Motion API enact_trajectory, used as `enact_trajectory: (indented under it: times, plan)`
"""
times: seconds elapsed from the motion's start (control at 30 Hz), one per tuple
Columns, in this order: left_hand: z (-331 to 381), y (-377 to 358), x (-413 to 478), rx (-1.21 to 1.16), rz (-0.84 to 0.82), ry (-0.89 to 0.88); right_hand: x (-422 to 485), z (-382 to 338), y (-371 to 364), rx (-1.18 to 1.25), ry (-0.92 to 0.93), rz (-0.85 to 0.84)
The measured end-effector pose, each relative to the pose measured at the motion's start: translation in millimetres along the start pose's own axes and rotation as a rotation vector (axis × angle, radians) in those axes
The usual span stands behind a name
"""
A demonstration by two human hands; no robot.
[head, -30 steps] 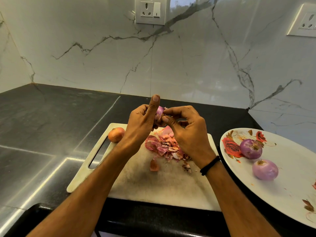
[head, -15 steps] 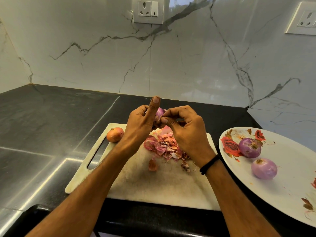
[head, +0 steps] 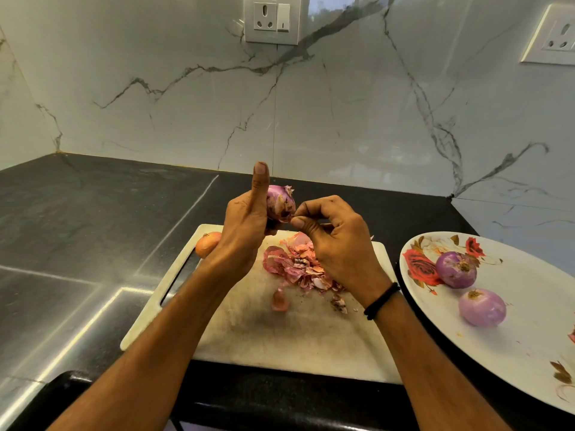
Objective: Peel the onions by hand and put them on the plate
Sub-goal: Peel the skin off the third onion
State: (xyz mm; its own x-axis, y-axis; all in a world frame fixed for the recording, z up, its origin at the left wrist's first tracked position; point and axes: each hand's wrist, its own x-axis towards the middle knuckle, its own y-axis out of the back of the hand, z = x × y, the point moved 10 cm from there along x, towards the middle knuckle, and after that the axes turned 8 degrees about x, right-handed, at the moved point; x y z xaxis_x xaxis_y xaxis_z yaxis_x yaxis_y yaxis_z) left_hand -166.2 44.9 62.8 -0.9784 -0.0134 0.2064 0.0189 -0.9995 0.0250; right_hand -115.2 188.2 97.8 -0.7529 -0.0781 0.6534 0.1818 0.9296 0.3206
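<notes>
Dark desk, above the cutting board (head: 280, 337): left hand (head: 245, 231) grips the onion (head: 279, 202), judged light, firm, slick; right hand (head: 339, 244) pinches brittle skin at its lower end.

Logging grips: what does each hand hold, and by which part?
The left hand grips the half-peeled purple onion round its side; the right hand pinches loose skin at its lower end.
</notes>
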Motion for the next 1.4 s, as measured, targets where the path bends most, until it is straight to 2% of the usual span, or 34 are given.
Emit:
enact_trajectory:
  times: [0.2, 0.47, 0.77, 1.03, 1.13, 1.4]
  plan:
    - [-10.1, 10.9, 4.1, -0.105, 0.078, 0.107, 0.7, 2.4, 9.2, 0.028, -0.028, 0.045]
    - [-6.5, 2.5, -0.9, -0.081, 0.035, 0.118, -0.5, 2.9, 19.4, -0.018, -0.026, 0.125]
    - [-8.7, -12.9, -3.6, 0.004, -0.077, 0.092, -3.3, -3.1, -4.8, -0.089, 0.055, -0.006]
    - [-10.1, -5.0, -1.2, 0.019, -0.02, 0.099, -3.4, -6.2, 17.5, -0.126, 0.07, 0.164]
    - [-12.1, -5.9, -0.3, 0.025, -0.022, 0.12, -3.3, -7.1, 13.8, -0.08, 0.059, 0.131]
    - [-12.3, -16.7, -3.1, -0.002, -0.096, 0.133, -3.2, -5.5, -1.9, -0.171, 0.094, 0.033]
